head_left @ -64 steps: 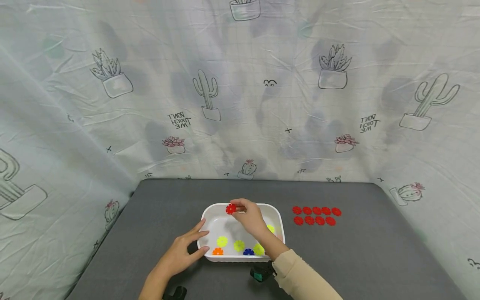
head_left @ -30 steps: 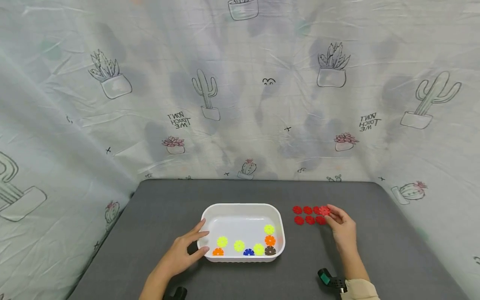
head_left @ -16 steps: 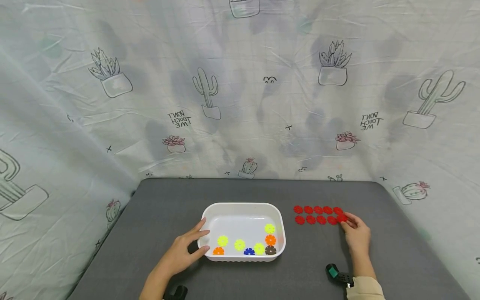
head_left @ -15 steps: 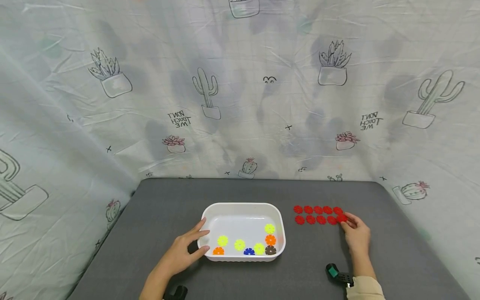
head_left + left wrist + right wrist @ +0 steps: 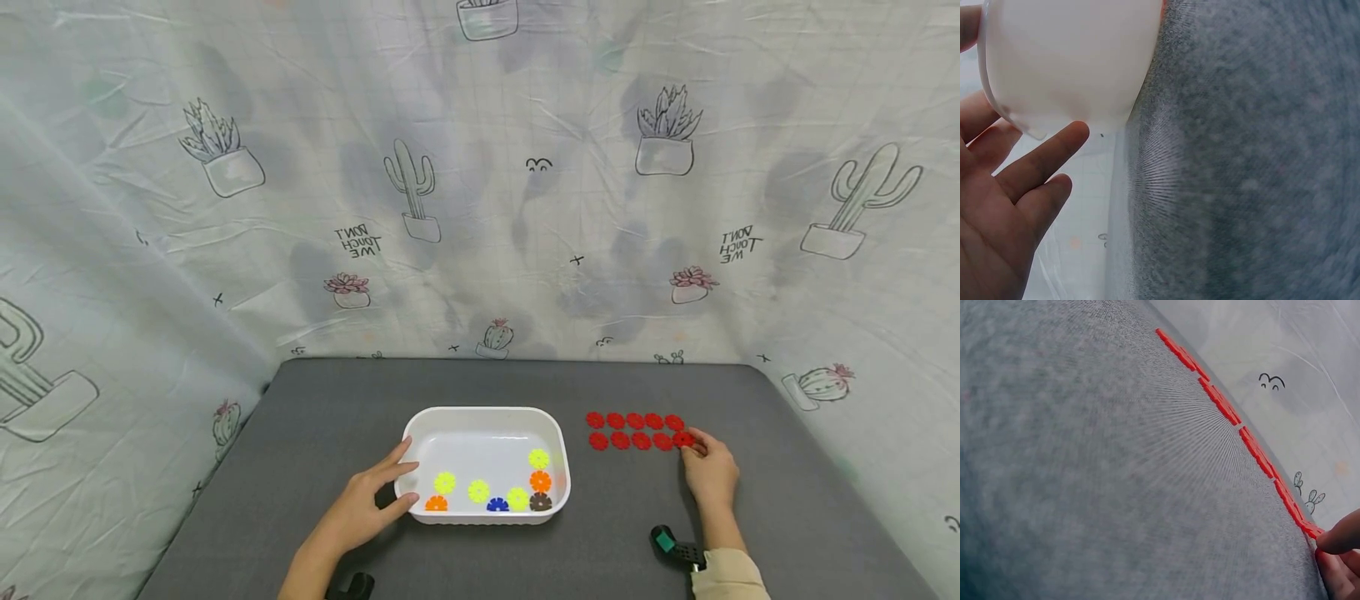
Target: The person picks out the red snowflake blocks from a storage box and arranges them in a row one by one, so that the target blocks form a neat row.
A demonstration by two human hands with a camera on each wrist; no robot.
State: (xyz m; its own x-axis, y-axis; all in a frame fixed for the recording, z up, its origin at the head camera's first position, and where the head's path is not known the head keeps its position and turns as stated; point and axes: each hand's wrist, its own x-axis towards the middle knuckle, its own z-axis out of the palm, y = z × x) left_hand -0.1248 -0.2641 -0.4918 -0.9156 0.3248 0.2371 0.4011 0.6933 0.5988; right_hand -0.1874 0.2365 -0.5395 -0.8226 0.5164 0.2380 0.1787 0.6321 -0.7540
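Observation:
On the grey table, my left hand (image 5: pixel 363 500) rests at the left end of a white tray (image 5: pixel 480 517), its fingers spread and touching the rim. The left wrist view shows the fingers (image 5: pixel 1054 156) stretched beside and under the tray wall (image 5: pixel 1072 69). My right hand (image 5: pixel 712 475) pinches a red slotted interlocking disc (image 5: pixel 682 439) at the right end of the nearer of two rows of red discs (image 5: pixel 635 421). In the right wrist view, thumb and finger are at the edge of the end disc (image 5: pixel 1312 530), which lies low against the table.
Inside the tray lie several yellow-green discs (image 5: pixel 478 492), two orange discs (image 5: pixel 540 482), a blue disc (image 5: pixel 497 504) and a brown disc (image 5: pixel 540 501). A patterned curtain (image 5: pixel 480 208) hangs behind the table (image 5: pixel 337 400).
My right hand has carried a red disc from the tray to the right end of the nearer row, and has barely moved in the last half second. My left hand stays put.

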